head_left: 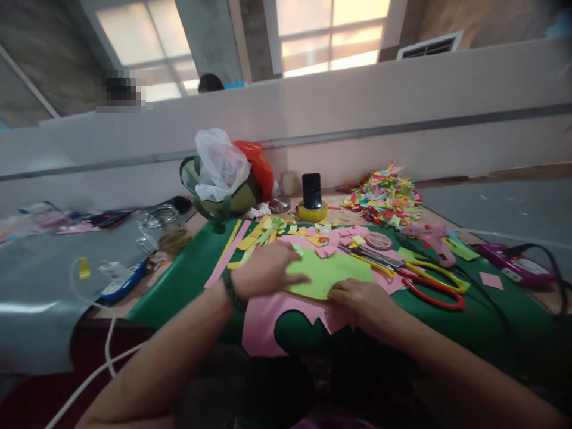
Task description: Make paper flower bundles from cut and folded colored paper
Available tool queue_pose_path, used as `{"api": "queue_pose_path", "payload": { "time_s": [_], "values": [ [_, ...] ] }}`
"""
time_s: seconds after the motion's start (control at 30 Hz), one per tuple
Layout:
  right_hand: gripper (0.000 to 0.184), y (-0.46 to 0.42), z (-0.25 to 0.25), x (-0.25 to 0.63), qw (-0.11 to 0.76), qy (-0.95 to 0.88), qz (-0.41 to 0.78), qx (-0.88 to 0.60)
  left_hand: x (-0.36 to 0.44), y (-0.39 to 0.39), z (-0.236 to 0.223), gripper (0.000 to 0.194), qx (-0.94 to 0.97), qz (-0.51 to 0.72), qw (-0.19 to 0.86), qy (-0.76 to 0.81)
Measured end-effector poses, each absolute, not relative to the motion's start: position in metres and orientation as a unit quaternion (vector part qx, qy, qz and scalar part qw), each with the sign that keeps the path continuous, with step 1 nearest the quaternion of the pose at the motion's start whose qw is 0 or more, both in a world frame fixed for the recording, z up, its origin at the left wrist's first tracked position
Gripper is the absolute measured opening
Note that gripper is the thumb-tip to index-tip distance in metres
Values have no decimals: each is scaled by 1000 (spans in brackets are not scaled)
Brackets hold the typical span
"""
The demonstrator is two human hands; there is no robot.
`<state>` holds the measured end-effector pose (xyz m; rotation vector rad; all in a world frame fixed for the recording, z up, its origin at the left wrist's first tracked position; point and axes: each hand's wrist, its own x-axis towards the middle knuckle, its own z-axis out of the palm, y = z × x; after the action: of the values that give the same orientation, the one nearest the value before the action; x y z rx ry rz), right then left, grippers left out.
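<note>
A light green sheet of paper (333,268) lies in front of me on top of pink paper. My left hand (270,269), somewhat blurred, is over the sheet's left side with thumb and fingers apart. A small pale green paper piece (298,249) is close to its fingertips. With bent fingers, my right hand (360,301) grips the near edge of the green sheet. Cut pink paper (259,330) with a rounded gap lies below both hands. Two pairs of scissors, one yellow-handled (440,275) and one red-handled (435,296), rest to the right.
A pink glue gun (435,239) and a purple power strip (513,262) are at the right. Behind are a heap of paper strips (384,196), a phone (311,189) on yellow tape (311,212), and a bag (227,202). A glass jar (158,223) stands left.
</note>
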<state>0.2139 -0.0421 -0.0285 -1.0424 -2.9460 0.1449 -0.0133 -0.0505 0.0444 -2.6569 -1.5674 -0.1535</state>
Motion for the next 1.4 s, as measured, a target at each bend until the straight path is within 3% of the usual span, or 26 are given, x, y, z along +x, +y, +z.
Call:
{"api": "queue_pose_path", "payload": {
  "time_s": [0.07,0.17,0.23,0.43,0.83,1.0,1.17,1.27,1.4],
  "values": [
    [30,-41,-40,226,72,-946,37,-314,8,-78,24,42,-874,-7,31,-485],
    [41,-37,-57,243,154,-946,6,-286,24,-97,-7,20,-858,10,33,-512],
    [47,-33,-64,251,181,-944,-8,-276,22,-99,-21,18,-844,1,24,-536],
    [47,-26,-70,259,234,-934,-3,-269,2,-100,-44,20,-833,-154,33,-531],
    [38,-22,-72,250,277,-926,67,-248,-5,-104,-60,21,-808,-230,58,-539],
    [35,-16,-75,269,329,-868,116,-354,-5,-106,-64,24,-812,-227,77,-532],
    [31,-19,-64,294,410,-781,12,-471,-8,-104,-68,26,-812,-244,76,-525],
    [26,-32,-55,285,401,-820,-1,-409,-7,-101,-66,25,-818,-223,106,-520],
    [20,-39,-61,256,318,-899,12,-303,-7,-98,-65,29,-811,-214,134,-527]
  ]
}}
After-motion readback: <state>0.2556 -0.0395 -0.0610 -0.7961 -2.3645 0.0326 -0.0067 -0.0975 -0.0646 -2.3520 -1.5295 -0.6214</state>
